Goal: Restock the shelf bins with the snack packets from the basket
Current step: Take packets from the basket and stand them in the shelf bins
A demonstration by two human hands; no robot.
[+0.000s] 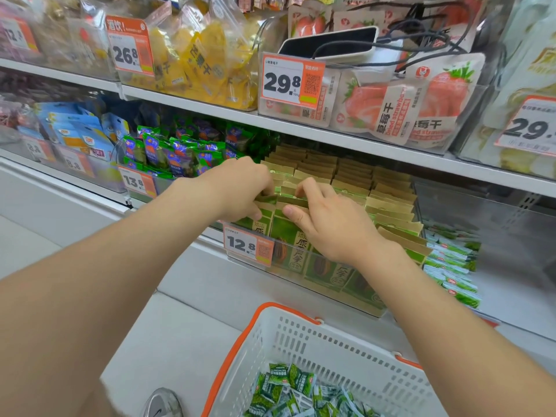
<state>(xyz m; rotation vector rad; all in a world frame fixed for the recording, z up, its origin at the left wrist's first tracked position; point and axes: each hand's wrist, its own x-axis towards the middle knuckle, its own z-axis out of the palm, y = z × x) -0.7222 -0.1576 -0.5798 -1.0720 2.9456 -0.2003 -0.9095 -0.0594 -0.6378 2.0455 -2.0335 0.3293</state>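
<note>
At the shelf bin [334,288], left hand [240,188] and right hand [329,225] clamp their fingers [311,188] on upright packets [388,206], likely squaring rows; next should be a reach into the basket [331,341].

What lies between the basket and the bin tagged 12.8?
In the head view, only a bare white ledge separates the basket from the bin, where the left hand and right hand grip green packets.
</note>
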